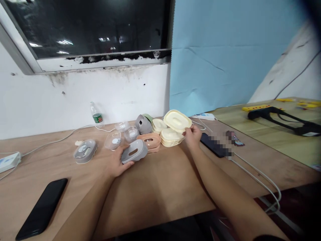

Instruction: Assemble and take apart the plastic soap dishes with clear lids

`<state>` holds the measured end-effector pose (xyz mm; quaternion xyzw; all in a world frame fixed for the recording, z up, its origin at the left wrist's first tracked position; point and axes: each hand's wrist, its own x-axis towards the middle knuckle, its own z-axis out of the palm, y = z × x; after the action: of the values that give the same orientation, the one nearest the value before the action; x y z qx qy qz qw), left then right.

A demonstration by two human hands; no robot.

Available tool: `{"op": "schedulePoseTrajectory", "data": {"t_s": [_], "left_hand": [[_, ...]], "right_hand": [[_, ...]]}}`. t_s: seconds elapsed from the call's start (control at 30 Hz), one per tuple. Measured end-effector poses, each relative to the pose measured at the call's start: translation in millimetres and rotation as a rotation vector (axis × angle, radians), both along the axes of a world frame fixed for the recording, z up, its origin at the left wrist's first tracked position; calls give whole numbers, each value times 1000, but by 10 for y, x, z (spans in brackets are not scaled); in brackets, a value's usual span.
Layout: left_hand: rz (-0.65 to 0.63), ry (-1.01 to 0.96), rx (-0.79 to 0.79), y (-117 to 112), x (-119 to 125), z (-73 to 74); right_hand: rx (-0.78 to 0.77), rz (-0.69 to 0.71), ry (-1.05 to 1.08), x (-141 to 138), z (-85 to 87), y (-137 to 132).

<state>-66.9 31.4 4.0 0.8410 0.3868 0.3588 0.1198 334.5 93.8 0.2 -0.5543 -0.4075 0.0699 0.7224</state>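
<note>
Closest to me lay a black phone (41,209) on the wooden table (160,180). My left hand (115,164) gripped a grey oval lid (134,152) near the table's middle; my right hand (192,135) pinched 1 cream lid (177,120), raised over the cream stack (172,138).

One grey oval cover (134,151), slotted on top, is held tilted low over the table (160,187). One cream oval cover (177,120), likewise slotted, is held above the cream stack (170,137).
</note>
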Motion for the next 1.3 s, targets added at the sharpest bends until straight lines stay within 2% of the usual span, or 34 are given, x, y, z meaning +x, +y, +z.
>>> {"op": "schedulePoseTrajectory", "data": {"t_s": [0.17, 0.3, 0.53, 0.67, 0.77, 0.87, 0.93, 1.0, 1.07, 1.17, 1.3], "left_hand": [[-17, -29, 62, 1, -1, 14], [-20, -21, 61, -4, 5, 12], [-5, -47, 110, -15, -1, 44], [-14, -69, 141, -13, -3, 46], [-15, -62, 128, -12, -1, 41], [-1, -45, 100, -11, 1, 39], [5, -38, 89, -7, -1, 36], [6, -38, 87, -1, -5, 31], [1, -35, 86, 6, -11, 24], [-3, -32, 92, 12, -15, 17], [0, -41, 92, 5, -7, 24]], "right_hand": [[8, -87, -242, -114, 58, -108], [-27, -83, -382, -209, 92, -170], [-67, -46, -405, -66, 98, -134], [-152, -57, -441, 64, 76, -117], [-184, -68, -362, 146, 49, -72], [-84, -45, -121, 211, 39, 6], [21, 15, 35, 241, 52, 51], [104, 105, 90, 259, 79, 70], [136, 180, 57, 265, 105, 63], [104, 244, -45, 265, 111, 33], [51, 213, -280, 275, 51, 14]]}}
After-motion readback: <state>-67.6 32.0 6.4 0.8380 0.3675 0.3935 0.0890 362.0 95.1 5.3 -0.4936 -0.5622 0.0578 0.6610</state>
